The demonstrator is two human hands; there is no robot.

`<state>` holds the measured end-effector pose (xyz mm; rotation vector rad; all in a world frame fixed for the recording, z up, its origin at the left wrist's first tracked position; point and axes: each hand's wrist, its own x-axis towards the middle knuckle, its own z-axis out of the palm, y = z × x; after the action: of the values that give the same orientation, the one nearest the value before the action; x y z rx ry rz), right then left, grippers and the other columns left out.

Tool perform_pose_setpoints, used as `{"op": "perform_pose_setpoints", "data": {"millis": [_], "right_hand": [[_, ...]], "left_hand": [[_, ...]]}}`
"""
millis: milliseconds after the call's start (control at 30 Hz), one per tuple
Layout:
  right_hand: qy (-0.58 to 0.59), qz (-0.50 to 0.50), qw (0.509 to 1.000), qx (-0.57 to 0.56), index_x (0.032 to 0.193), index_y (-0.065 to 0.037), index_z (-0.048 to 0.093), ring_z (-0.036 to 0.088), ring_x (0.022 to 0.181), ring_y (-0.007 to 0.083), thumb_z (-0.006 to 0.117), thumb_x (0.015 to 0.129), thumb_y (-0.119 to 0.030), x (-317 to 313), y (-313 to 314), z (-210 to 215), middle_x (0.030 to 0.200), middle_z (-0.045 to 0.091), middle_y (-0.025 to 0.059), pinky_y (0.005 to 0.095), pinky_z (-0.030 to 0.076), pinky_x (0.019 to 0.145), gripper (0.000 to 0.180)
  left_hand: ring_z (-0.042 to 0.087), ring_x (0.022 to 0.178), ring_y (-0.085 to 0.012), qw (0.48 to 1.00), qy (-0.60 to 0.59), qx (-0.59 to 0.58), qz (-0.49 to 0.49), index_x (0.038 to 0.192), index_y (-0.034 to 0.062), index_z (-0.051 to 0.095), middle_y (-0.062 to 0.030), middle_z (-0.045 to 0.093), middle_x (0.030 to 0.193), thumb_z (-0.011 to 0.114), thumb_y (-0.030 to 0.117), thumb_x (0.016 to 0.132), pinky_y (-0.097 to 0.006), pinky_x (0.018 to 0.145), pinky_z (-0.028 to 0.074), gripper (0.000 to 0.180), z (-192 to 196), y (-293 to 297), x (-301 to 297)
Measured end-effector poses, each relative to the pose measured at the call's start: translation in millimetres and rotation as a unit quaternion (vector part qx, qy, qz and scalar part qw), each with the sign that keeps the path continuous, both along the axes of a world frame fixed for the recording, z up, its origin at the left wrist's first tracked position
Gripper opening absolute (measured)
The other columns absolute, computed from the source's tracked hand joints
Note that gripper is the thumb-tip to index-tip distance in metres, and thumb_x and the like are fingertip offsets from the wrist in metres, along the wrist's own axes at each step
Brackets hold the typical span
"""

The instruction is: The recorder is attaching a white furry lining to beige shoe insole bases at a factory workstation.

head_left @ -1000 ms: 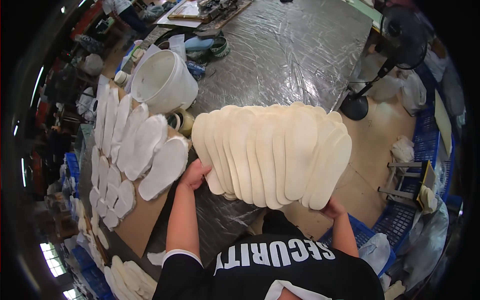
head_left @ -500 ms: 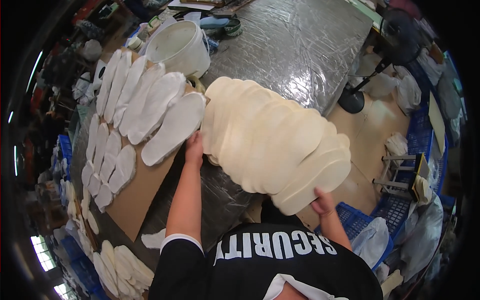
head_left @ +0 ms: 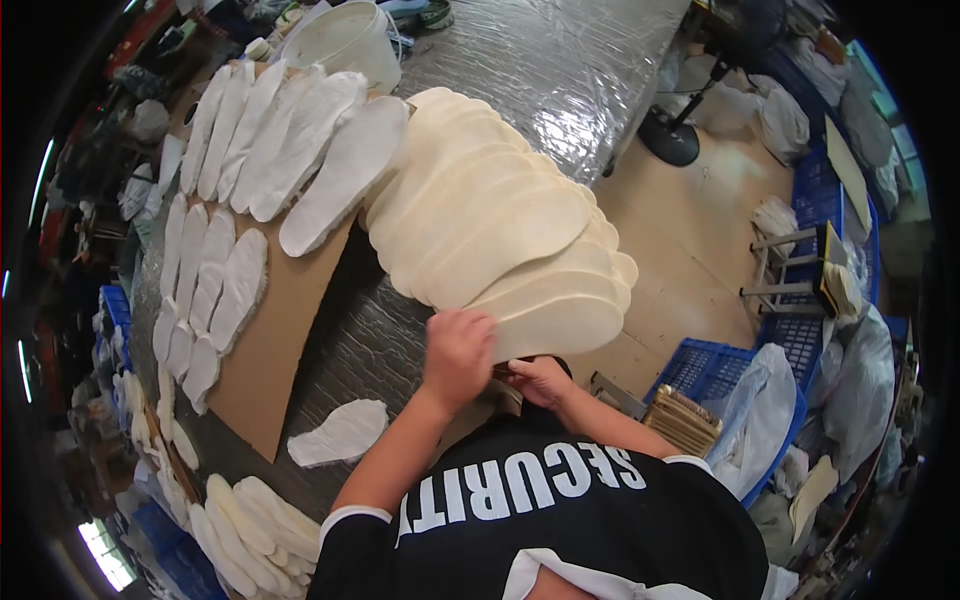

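Note:
A fanned row of several cream insoles (head_left: 490,220) lies across the foil-covered table (head_left: 540,60), reaching from the middle toward its right edge. My left hand (head_left: 458,350) grips the nearest insole at the near end of the row. My right hand (head_left: 540,380) sits just beside it, tucked under that same end with its fingers closed on the edge; part of it is hidden. To the left, white insoles (head_left: 300,150) lie in overlapping rows on a brown cardboard sheet (head_left: 270,340).
A white bucket (head_left: 345,40) stands at the far end of the cardboard. One loose white insole (head_left: 340,432) lies near my left arm, more cream insoles (head_left: 250,520) below it. A blue crate (head_left: 700,365) and a fan base (head_left: 670,140) are on the floor at right.
The row of cream insoles has swung from crosswise in front of me to running away from me. My left hand has moved from its far end to the near end, beside my right hand.

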<state>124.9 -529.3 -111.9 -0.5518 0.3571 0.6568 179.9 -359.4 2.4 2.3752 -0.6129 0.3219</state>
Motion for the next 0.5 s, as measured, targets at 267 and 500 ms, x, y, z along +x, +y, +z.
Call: {"op": "perform_pose_setpoints", "data": {"millis": [267, 500], "right_hand": [[0.004, -0.186, 0.976, 0.111, 0.138, -0.016, 0.041, 0.040, 0.130, 0.0335, 0.054, 0.092, -0.040, -9, -93, -9, 0.142, 0.043, 0.0113, 0.0578, 0.030, 0.105, 0.054], [-0.008, -0.152, 0.988, 0.040, 0.146, -0.011, 0.025, 0.031, 0.135, 0.0415, 0.042, 0.090, -0.063, 18, -104, 30, 0.149, 0.031, 0.0176, 0.0633, 0.029, 0.105, 0.078]], "left_hand": [[0.047, 0.100, -0.0283, 0.977, 0.079, 0.197, -0.014, 0.099, 0.0068, 0.055, -0.0095, 0.052, 0.098, 0.075, 0.016, 0.067, -0.041, 0.085, 0.036, 0.039, -32, -57, 9], [0.049, 0.096, -0.0280, 0.984, 0.066, 0.168, 0.000, 0.096, 0.0077, 0.054, -0.0100, 0.052, 0.096, 0.074, 0.015, 0.067, -0.041, 0.084, 0.035, 0.036, -43, -56, 3]]}}
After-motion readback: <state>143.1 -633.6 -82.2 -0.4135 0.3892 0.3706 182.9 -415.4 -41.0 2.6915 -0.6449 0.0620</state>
